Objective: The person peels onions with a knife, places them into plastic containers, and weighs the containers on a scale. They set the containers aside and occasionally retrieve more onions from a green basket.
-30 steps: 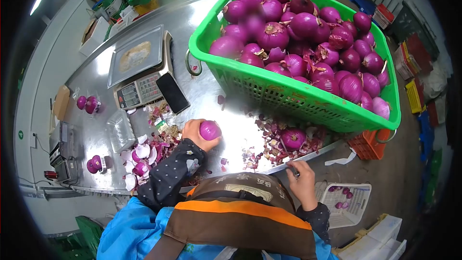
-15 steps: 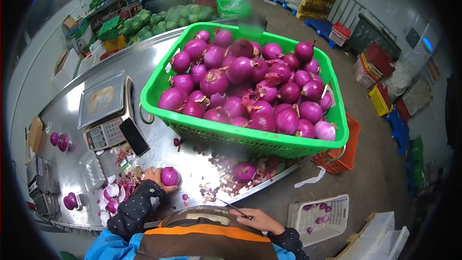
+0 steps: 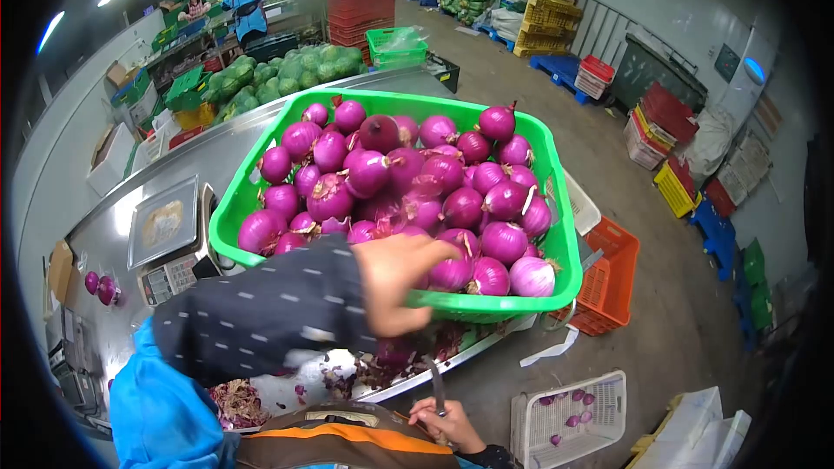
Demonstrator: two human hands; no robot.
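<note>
My left hand point(image 3: 400, 282) reaches over the near rim of a green crate point(image 3: 224, 213) heaped with red onions point(image 3: 330, 197). Its fingers are apart, extended over the onions near the front edge; whether the fingertips touch one is blurred. Below the crate, close to my body, my right hand point(image 3: 447, 426) is closed round a small knife point(image 3: 437, 388) whose blade points up. Onion skins point(image 3: 339, 382) lie on the metal table point(image 3: 100, 230) beneath my left forearm, and a dark reddish onion there is partly hidden under the crate's edge.
A weighing scale point(image 3: 174, 230) and two onions stand on the left of the table. An orange crate point(image 3: 608, 278) and a white basket point(image 3: 565, 426) with several small onions are on the floor at right. Green cabbages point(image 3: 300, 69) and two people point(image 3: 246, 9) are farther back.
My left hand has let go of the onion on the table and moved up and right to the crate. My right hand still holds the knife, now blade up. The view has shifted.
</note>
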